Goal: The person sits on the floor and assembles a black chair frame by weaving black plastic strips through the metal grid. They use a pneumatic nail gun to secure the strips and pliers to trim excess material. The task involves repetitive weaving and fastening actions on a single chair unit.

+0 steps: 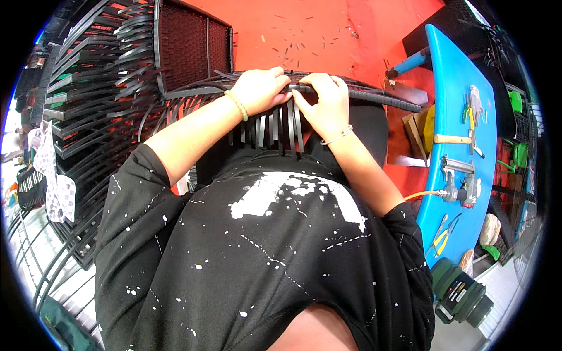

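Red floor point(257, 23) spreads beyond; bare left hand point(261, 90) and right hand point(325, 105) curl fingers nearly closed around a long black strip-wrapped rail point(380, 99), apparently mid-wrapping; steady tension seems needed next.

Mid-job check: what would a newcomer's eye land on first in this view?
Probably the bright red floor at the top, and the blue table on the right with a hammer on it. Then the left hand and right hand, close together at a dark wrapped rail in the upper centre.
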Available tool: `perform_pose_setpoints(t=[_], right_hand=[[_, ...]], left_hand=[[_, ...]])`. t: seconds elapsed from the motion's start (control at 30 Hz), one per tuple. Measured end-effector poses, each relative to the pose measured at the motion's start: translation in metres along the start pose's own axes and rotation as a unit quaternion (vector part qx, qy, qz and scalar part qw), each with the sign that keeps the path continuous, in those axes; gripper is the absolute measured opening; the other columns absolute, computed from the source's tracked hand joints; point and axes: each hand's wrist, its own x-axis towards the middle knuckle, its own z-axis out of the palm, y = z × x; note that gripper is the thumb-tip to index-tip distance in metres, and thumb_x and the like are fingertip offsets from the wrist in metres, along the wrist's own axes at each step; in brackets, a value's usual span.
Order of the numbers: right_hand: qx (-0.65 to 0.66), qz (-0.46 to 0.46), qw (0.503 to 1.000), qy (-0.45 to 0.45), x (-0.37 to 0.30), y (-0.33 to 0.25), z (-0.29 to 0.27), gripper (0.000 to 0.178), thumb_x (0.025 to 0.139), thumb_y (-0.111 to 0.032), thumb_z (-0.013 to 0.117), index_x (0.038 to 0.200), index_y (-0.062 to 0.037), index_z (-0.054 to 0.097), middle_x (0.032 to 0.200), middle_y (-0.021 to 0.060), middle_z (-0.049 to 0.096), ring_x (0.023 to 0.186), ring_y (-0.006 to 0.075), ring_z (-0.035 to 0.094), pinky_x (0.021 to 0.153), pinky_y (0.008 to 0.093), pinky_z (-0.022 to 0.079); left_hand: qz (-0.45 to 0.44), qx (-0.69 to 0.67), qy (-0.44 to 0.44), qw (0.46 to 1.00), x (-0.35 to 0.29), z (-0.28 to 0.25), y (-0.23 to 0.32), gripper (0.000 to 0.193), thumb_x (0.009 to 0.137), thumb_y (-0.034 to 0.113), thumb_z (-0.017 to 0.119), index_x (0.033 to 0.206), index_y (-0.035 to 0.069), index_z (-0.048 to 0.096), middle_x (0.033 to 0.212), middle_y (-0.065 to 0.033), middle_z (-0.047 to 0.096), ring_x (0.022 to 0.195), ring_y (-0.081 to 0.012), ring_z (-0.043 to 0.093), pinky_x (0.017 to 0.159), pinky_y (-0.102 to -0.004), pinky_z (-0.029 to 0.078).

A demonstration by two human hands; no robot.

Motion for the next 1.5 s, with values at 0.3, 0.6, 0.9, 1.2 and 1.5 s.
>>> perform_pose_setpoints(t=[0.3, 0.6, 0.9, 1.2, 1.5], right_hand=[[0.018, 0.068, 0.997, -0.006, 0.000, -0.006, 0.008, 0.026, 0.070, -0.017, 0.078, 0.089, -0.0089, 0.062, 0.091, 0.0080, 0.063, 0.089, 0.0295, 0.062, 0.092, 0.0431, 0.046], [0.008, -0.006, 1.000, 0.017, -0.001, -0.002, 0.010, 0.027, 0.069, -0.014, 0.076, 0.091, -0.0066, 0.063, 0.093, 0.0112, 0.064, 0.093, 0.0316, 0.062, 0.090, 0.0445, 0.049], [0.090, 0.069, 0.986, -0.120, 0.018, 0.011, -0.020, 0.028, 0.089, -0.034, 0.073, 0.094, -0.0059, 0.076, 0.089, 0.0133, 0.073, 0.081, 0.0300, 0.071, 0.075, 0.0375, 0.055], [0.045, 0.230, 0.899, -0.370, 0.057, 0.022, -0.028, 0.047, 0.092, -0.046, 0.071, 0.089, 0.0009, 0.073, 0.075, 0.0085, 0.067, 0.066, 0.0141, 0.059, 0.063, 0.0313, 0.048], [0.140, 0.198, 0.917, -0.317, 0.035, 0.045, -0.019, 0.045, 0.084, -0.048, 0.078, 0.099, -0.0061, 0.078, 0.091, 0.0123, 0.073, 0.082, 0.0227, 0.070, 0.077, 0.0338, 0.054]], left_hand=[[-0.008, -0.033, 0.013, 0.999, -0.001, -0.004, 0.001, 0.031, 0.086, 0.036, 0.072, 0.103, 0.010, 0.069, 0.093, -0.0073, 0.065, 0.080, -0.0275, 0.069, 0.070, -0.0390, 0.057], [-0.038, -0.069, 0.039, 0.996, -0.003, -0.007, 0.005, 0.034, 0.086, 0.040, 0.071, 0.106, 0.013, 0.072, 0.093, -0.0055, 0.066, 0.083, -0.0262, 0.069, 0.072, -0.0373, 0.057], [-0.064, -0.054, 0.011, 0.996, -0.004, -0.005, 0.008, 0.039, 0.090, 0.048, 0.064, 0.108, 0.014, 0.073, 0.096, -0.0066, 0.066, 0.090, -0.0282, 0.069, 0.077, -0.0411, 0.056], [-0.047, -0.043, 0.047, 0.997, -0.006, 0.000, 0.005, 0.038, 0.088, 0.046, 0.069, 0.106, 0.013, 0.072, 0.090, -0.0048, 0.065, 0.082, -0.0271, 0.068, 0.070, -0.0402, 0.056], [-0.063, -0.063, 0.014, 0.996, -0.006, 0.000, 0.007, 0.039, 0.091, 0.049, 0.063, 0.101, 0.013, 0.071, 0.095, -0.0059, 0.066, 0.090, -0.0277, 0.069, 0.076, -0.0406, 0.056]])
